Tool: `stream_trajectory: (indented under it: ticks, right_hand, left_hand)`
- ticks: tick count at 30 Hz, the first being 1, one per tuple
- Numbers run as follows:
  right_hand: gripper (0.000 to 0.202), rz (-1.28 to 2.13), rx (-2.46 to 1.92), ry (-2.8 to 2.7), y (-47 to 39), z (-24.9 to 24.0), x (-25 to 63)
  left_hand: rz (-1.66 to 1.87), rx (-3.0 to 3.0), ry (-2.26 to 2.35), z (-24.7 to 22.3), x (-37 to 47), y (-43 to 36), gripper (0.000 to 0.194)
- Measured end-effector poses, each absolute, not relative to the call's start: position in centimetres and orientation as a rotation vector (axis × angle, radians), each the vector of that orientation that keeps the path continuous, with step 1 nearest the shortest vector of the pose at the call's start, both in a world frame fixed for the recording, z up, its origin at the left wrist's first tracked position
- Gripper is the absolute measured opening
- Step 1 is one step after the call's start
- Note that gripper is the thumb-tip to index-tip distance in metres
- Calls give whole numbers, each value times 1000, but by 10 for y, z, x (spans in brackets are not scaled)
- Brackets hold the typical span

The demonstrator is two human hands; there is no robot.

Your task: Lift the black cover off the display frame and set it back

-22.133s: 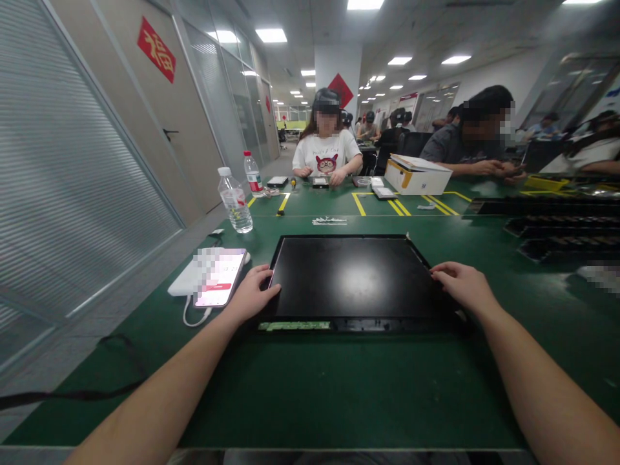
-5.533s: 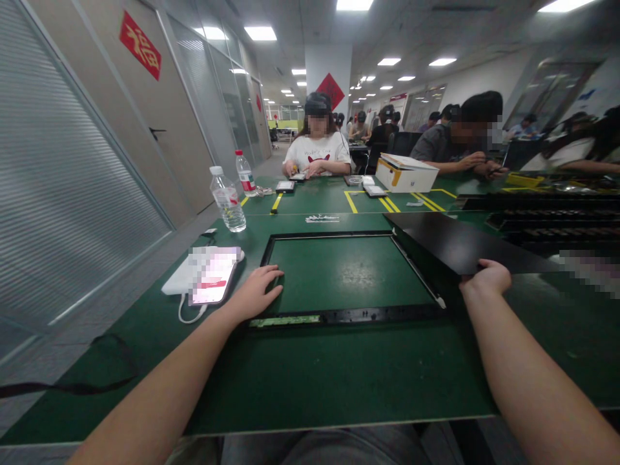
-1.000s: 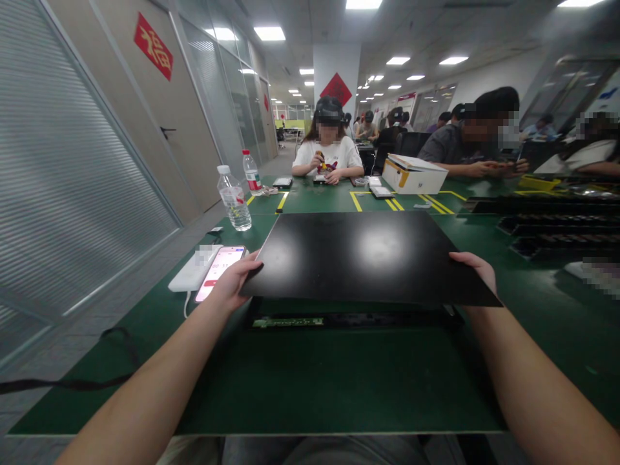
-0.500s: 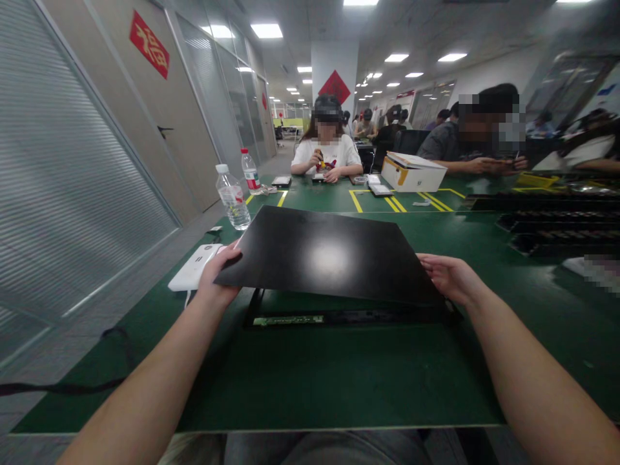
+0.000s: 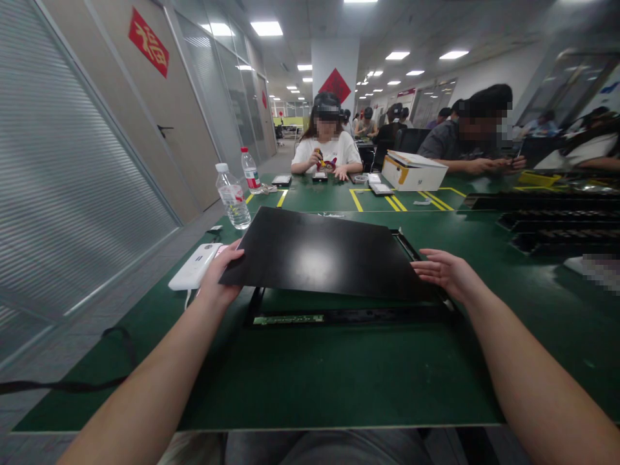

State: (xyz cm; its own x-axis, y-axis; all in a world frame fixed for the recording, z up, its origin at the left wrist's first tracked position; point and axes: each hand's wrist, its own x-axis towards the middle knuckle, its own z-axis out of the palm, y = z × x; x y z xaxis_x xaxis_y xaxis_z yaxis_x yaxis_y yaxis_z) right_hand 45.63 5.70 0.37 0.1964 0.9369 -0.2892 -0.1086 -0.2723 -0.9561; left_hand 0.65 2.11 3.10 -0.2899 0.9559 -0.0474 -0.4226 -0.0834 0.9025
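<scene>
A thin, glossy black panel (image 5: 314, 255) is held tilted over a black frame (image 5: 378, 316), its left side raised. My left hand (image 5: 223, 268) grips the panel's left edge, with the thumb on top. At the right edge my right hand (image 5: 443, 271) has its fingers stretched out, fingertips against or very near the panel's corner. The frame lies on the green table (image 5: 329, 374); a green circuit strip (image 5: 288, 320) shows along its near side. Most of the frame's far side is hidden under the panel.
Left of the panel are a white device (image 5: 194, 268) with a cable and a clear bottle (image 5: 233, 200). Long black parts (image 5: 566, 223) lie at the right. A white box (image 5: 414, 171) stands farther back, near a person (image 5: 327, 145) seated opposite.
The panel's right side has shifted left, uncovering the frame's right edge. My right hand's fingers have spread a little. The person opposite has opened one hand on the table.
</scene>
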Motion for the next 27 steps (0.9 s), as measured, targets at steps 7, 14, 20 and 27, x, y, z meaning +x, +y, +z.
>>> stream_trajectory:
  ticks: [7,14,20,27]
  right_hand:
    - [27,1160,-1529,-890,59,2,456]
    - [24,1090,-1544,-890,61,0,457]
    - [18,1034,-1582,-898,62,-3,460]
    - [16,982,-1604,-933,64,-7,464]
  left_hand:
    - [1576,798,1118,29,8,22,37]
    - [1604,829,1138,18,5,25,47]
    - [1581,813,1169,12,11,24,42]
    - [1544,843,1170,4,13,26,39]
